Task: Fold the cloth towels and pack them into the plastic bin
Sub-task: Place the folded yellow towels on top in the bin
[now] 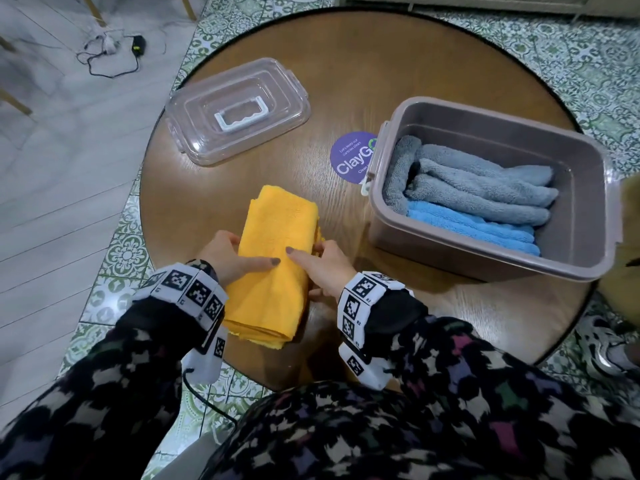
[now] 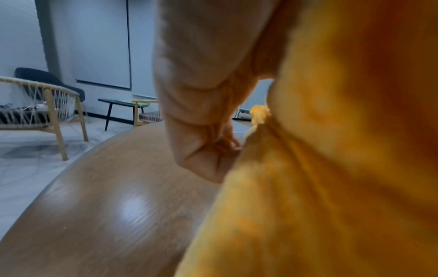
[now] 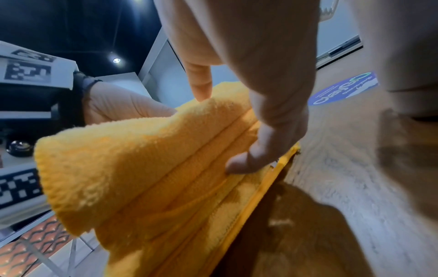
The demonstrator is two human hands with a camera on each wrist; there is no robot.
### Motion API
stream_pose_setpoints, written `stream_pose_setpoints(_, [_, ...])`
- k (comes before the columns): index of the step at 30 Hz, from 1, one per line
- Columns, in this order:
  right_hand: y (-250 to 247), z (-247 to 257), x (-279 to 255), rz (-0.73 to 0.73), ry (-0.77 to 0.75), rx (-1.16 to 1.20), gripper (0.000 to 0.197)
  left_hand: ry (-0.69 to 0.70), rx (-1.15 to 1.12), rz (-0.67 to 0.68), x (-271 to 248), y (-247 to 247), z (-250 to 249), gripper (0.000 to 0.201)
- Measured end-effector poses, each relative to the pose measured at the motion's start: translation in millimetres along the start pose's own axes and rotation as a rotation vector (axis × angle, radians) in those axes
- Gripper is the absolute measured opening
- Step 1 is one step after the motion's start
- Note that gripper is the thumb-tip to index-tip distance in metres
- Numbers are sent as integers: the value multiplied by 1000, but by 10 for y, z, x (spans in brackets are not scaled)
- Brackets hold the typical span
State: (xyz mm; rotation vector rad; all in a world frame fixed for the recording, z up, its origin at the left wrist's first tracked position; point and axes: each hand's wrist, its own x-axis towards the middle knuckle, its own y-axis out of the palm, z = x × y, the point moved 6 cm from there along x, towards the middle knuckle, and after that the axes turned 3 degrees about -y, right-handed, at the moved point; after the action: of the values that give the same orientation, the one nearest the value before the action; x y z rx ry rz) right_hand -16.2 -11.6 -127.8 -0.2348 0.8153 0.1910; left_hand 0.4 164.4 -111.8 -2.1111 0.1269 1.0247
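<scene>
- Now both hands grip the folded yellow cloth towel (image 1: 273,258) on the round wooden table (image 1: 346,81).
- Left hand (image 1: 227,256): thumb on top, fingers curled beneath.
- Right hand (image 1: 323,266): likewise.

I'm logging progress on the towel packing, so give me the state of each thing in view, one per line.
yellow towel: folded, on the table, not yet in the bin
left hand: grips the towel's left edge
right hand: grips the towel's right edge
plastic bin: open, partly filled
grey towels: folded, in the bin
blue towel: folded, in the bin
clear lid: off, lying on the table
</scene>
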Motion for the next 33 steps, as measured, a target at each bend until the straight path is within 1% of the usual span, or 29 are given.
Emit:
stream_pose_setpoints(1, [3,-11,0,-1,1,-8,70,-12,-3,59,-9,12,3,94])
stream_pose_setpoints(2, [-3,-11,-8,-6,-6,-16,69,-12,-46,113,-34,16,-2,88])
stream_pose_setpoints(4, [-15,21,-21,-15,-59,-23,64,-13,-207,196,-111,-3,-22,70])
stream_pose_setpoints(6, [-2,76,-41,-4,-119,-12,51,-3,-347,281,-167,-34,-6,68])
stream_pose_setpoints(7, [18,99,-58,17,-134,11,42,4,-410,300,-169,-64,23,68])
stream_pose_setpoints(8, [39,118,-65,39,-138,44,33,10,-468,291,-151,-112,64,64])
stream_pose_setpoints(9, [47,123,-59,50,-131,70,26,4,-515,257,-132,-176,116,50])
stream_pose_setpoints(10, [41,116,-46,48,-113,88,22,-7,-553,225,-134,-239,158,29])
stream_pose_setpoints(11, [19,91,-22,36,-85,97,19,-9,-584,210,-132,-299,198,16])
stream_pose_setpoints(12, [-14,57,4,20,-56,104,15,1,-611,198,-132,-353,224,15])
stream_pose_setpoints(14, [-97,-37,45,-15,6,100,16,-8,-637,192,-127,-420,272,17])
stream_pose_setpoints(16, [-150,-116,65,-25,60,107,18,-10,-686,202,-164,-457,273,26])
stream_pose_setpoints(19, [-126,-198,70,-9,122,127,28,1,-790,234,-237,-443,209,8])
stream_pose_setpoints(21, [-75,-230,62,13,136,159,24,40,-834,293,-261,-382,163,22])
stream_pose_setpoints(22, [-45,-244,56,23,139,165,25,47,-807,325,-266,-334,137,33])
stream_pose_setpoints(24, [18,-271,52,49,145,162,28,9,-697,377,-253,-175,82,61])
stream_pose_setpoints(25, [37,-273,51,56,144,156,28,-21,-638,384,-243,-87,47,62])
stream_pose_setpoints(27, [62,-274,55,70,149,158,28,-16,-530,383,-232,42,-37,58])
stream_pose_setpoints(30, [48,-273,45,81,151,132,22,1,-498,370,-163,127,-54,69])
stream_pose_setpoints(31, [41,-281,50,88,150,123,17,0,-497,355,-138,134,-23,75])
stream_pose_setpoints(32, [41,-284,54,92,139,117,14,-2,-488,327,-105,123,14,86])
stream_pose_setpoints(33, [52,-283,63,94,130,99,20,-11,-482,301,-79,108,53,99])
